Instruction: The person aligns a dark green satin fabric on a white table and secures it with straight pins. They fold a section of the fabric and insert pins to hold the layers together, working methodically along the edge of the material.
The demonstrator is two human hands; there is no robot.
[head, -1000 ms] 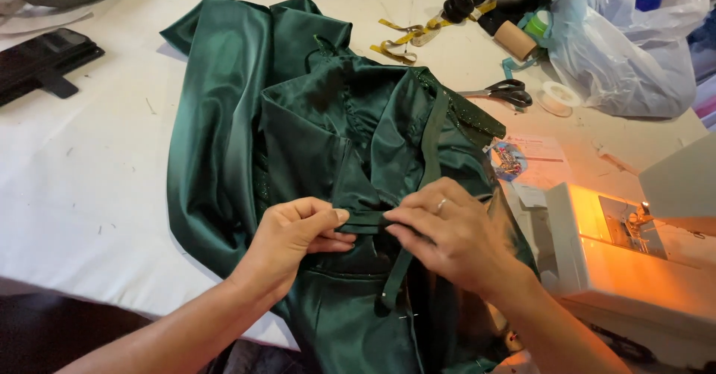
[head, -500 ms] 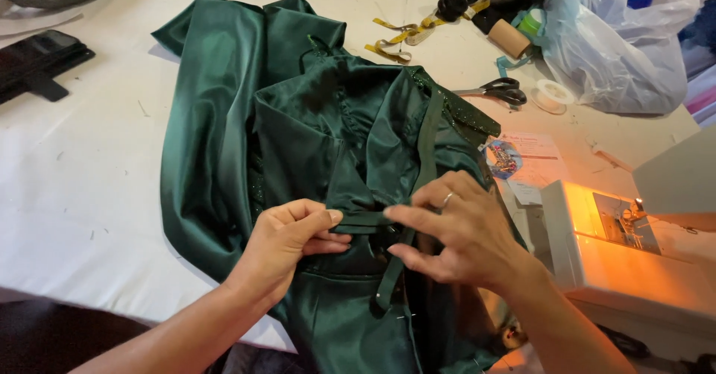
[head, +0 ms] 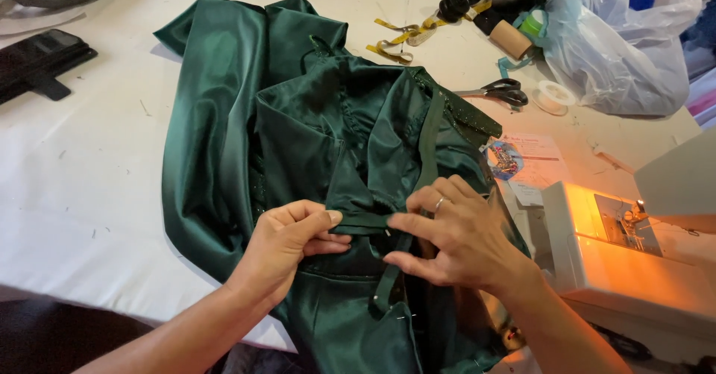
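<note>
Head view shows your two hands meeting low in the picture, over the near edge of the green satin garment [head: 298, 143]. Your left hand [head: 291, 243] pinches a narrow folded strip of green fabric [head: 362, 220] between thumb and curled fingers, and your right hand [head: 455, 236], ring on one finger, pinches the same strip just at 3 o'clock of the left, fingertips nearly touching. Held from both sides like this, the fold stays flat and taut where it crosses a long green strap [head: 426, 150] that runs from 12 to 6 o'clock under your right hand. A pin seems to sit in the strip between your thumbs, though it is too small to be sure.

Around the hands the garment lies spread on the white bench [head: 82, 173], its bulk pushed toward 11 o'clock, so only the seam you work on sits close to you. At 3 o'clock a lit sewing machine [head: 619, 247] stands within reach. Farther off, at 1 o'clock, lie scissors [head: 500, 90], a spool of clear thread [head: 552, 96], a yellow measuring tape [head: 403, 38] and a plastic bag [head: 619, 46]. A black case [head: 41, 61] rests at 10 o'clock.
</note>
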